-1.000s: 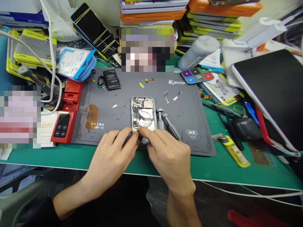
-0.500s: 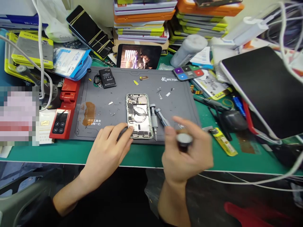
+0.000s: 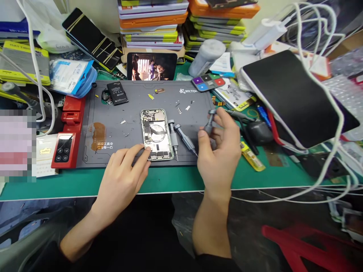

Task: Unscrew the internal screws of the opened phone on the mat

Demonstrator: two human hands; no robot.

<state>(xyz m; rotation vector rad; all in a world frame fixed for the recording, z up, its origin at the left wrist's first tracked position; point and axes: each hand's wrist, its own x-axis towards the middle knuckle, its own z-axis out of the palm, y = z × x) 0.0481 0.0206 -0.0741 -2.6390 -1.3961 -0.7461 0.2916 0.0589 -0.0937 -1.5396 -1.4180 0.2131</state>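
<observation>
An opened phone, its inner parts bare, lies on the grey work mat. At its lower left edge, my left hand rests with bent fingers, one fingertip touching the frame. Something dark shows between those fingers, too covered to name. Off to the right, my right hand grips a grey screwdriver between thumb and fingers, its round cap pointing up and its tip hidden. Two similar screwdrivers, one upright along the phone's side and one slanted, lie between phone and right hand.
A black battery and small loose parts lie on the mat. A red device borders it on the left. Behind stand a phone playing video and stacked boxes. A large tablet and white cables occupy the right.
The view has shifted rightward, so the bench appears further left. My right hand has turned, bringing the screwdriver's cap up above the thumb. My left hand stays at the phone's edge.
</observation>
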